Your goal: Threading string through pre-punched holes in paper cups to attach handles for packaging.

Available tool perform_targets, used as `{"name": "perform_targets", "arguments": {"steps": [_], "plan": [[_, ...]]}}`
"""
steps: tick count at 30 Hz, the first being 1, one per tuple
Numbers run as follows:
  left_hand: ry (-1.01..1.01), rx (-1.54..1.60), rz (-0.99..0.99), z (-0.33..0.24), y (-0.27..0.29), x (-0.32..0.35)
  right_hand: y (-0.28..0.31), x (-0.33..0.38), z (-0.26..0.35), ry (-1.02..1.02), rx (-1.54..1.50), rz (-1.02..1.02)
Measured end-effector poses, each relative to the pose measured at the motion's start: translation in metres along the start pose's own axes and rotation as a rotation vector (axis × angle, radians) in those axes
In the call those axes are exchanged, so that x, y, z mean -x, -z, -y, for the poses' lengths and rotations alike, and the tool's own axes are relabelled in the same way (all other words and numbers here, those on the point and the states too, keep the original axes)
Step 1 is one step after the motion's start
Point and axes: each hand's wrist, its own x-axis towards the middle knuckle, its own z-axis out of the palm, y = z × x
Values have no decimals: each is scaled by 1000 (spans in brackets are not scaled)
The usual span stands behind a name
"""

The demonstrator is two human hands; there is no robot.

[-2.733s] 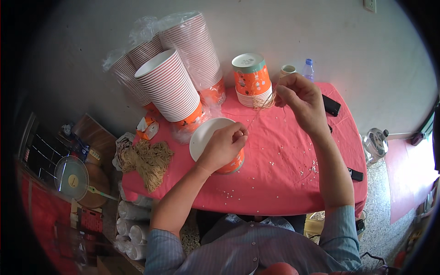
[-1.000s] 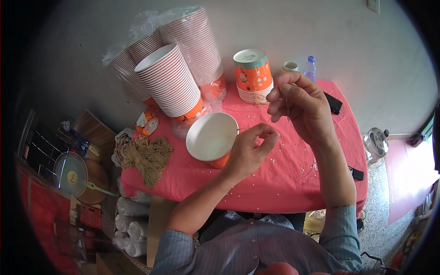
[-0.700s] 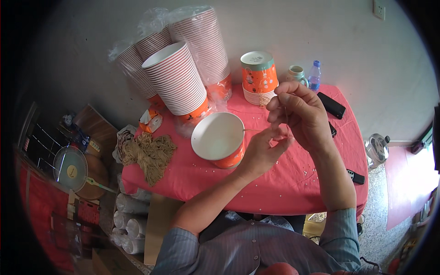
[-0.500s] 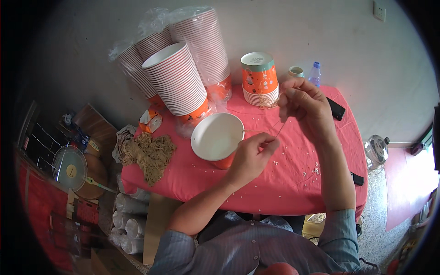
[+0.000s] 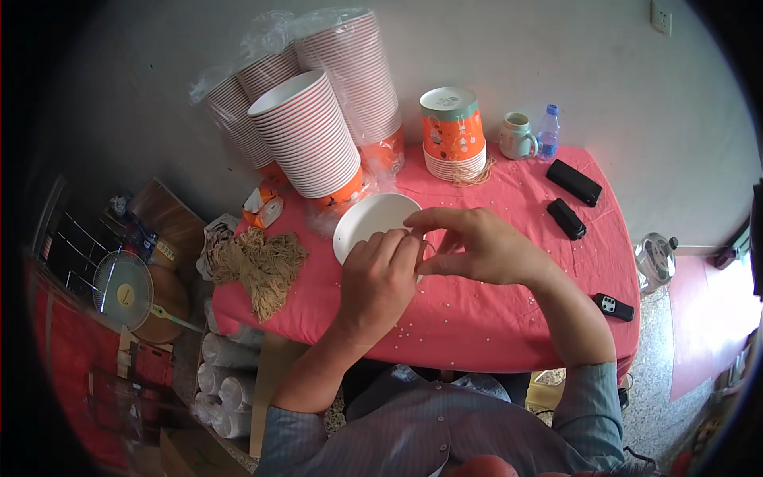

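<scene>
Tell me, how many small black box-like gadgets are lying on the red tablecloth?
3: the long black rectangular case near the far right edge, the shorter black block just in front of it, and the black remote-like device with buttons at the near right edge. Others may be hidden.

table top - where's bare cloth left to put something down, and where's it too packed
Bare cloth on the red table: the front strip below both hands, between the twine bundle and the small remote; also the patch between the upturned cup stack and the two black cases. Crowded: the back left, where the striped cup stacks and the open white cup sit together.
</scene>
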Motion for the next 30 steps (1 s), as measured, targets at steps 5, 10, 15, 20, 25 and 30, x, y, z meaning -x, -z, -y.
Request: {"name": "perform_targets", "arguments": {"steps": [5,10,15,20,25,30], "plan": [[-2,-38,-36,6,5,3,-4,-6,-1,-276,-288,62],[-67,-126,-27,12,9,12,-9,-9,-6,-344,-263,41],[-87,-121,9,16,10,19,-21,-5,-12,-82,143,-62],[42,61,-66,41,16,28,-18,-5,-17,-42,164,-69],[513,95,-62,105,7,49,-13,-6,-16,-61,158,-119],[858,818,105,136,-28,87,-19,-6,-13,-60,61,-185]]}}
